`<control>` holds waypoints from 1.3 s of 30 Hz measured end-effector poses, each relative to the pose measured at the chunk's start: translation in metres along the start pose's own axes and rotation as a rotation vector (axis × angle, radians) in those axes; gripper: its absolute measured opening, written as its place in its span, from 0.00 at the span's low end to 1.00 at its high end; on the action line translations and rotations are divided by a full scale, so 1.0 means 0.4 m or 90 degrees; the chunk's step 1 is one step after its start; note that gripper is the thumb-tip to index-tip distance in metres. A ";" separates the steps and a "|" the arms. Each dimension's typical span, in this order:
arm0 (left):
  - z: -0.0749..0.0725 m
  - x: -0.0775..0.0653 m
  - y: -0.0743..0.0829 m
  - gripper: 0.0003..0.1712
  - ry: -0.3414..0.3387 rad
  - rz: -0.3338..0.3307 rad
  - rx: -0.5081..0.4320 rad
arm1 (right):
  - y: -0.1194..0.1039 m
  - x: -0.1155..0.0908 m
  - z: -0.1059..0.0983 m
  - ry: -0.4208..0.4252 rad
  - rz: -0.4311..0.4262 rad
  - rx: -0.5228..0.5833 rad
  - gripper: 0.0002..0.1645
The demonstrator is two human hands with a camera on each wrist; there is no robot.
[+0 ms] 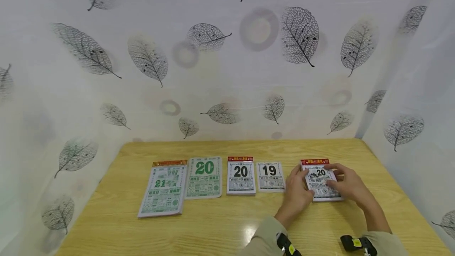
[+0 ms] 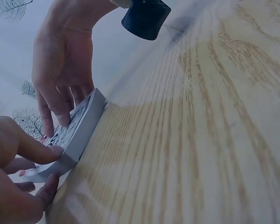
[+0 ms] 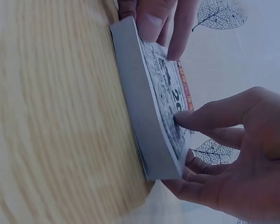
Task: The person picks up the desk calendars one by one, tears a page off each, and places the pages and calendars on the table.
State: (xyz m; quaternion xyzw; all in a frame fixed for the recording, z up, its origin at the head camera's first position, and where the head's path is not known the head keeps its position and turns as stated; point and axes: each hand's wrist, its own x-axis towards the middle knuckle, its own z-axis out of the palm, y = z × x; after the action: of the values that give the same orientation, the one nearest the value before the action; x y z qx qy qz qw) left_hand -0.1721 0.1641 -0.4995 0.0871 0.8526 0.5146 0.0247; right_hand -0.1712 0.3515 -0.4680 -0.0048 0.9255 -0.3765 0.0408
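Note:
A tear-off calendar [image 1: 320, 185] with a red header and a black 20 lies at the right of the table. At its left side, my left hand [image 1: 296, 189] grips the edge; in the left wrist view the thumb [image 2: 55, 151] is on top and a finger is lower down at the side. My right hand [image 1: 350, 183] holds the opposite side. The right wrist view shows its thumb [image 3: 184, 120] on the printed page near the number and the other fingers along the calendar's edge. Part of the page is hidden by the hands.
Left of the hands lie a loose page with a black 19 [image 1: 270, 177] and a red-topped calendar with a black 20 [image 1: 241, 177]. Further left are a green 20 page [image 1: 203, 179] and a thicker green 21 calendar [image 1: 162, 192]. A leaf-patterned curtain [image 1: 227, 70] surrounds the wooden table [image 1: 142, 236].

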 end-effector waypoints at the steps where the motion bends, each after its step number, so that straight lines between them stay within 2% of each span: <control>1: 0.000 -0.001 0.002 0.41 0.003 0.003 0.002 | 0.001 -0.001 -0.001 -0.001 -0.002 0.006 0.29; 12: -0.020 0.003 0.003 0.47 0.018 0.039 -0.004 | 0.001 -0.004 0.001 -0.017 -0.030 0.072 0.31; 14: -0.023 0.006 0.001 0.47 0.015 0.029 -0.019 | -0.003 -0.005 0.000 -0.018 -0.036 0.078 0.32; 18: -0.023 0.010 0.000 0.45 0.003 0.004 -0.088 | -0.005 -0.007 -0.006 -0.021 -0.047 0.090 0.33; 21: -0.023 0.012 0.000 0.44 0.000 0.004 -0.132 | -0.004 -0.010 -0.011 -0.022 -0.056 0.089 0.32; 28: -0.035 0.013 0.000 0.42 -0.002 0.053 -0.102 | -0.009 -0.018 -0.021 -0.024 -0.070 0.100 0.31; 31: -0.044 0.014 0.000 0.44 -0.010 0.065 -0.113 | -0.014 -0.021 -0.027 -0.025 -0.066 0.108 0.32; 39: -0.072 0.014 0.007 0.43 -0.036 0.051 -0.204 | -0.024 -0.021 -0.030 -0.038 -0.081 0.139 0.33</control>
State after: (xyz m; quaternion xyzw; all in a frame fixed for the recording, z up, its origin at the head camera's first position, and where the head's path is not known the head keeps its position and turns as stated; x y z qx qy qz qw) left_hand -0.1810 0.1412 -0.4834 0.1306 0.7546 0.6417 0.0414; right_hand -0.1641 0.3534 -0.4522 -0.0705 0.8752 -0.4765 0.0446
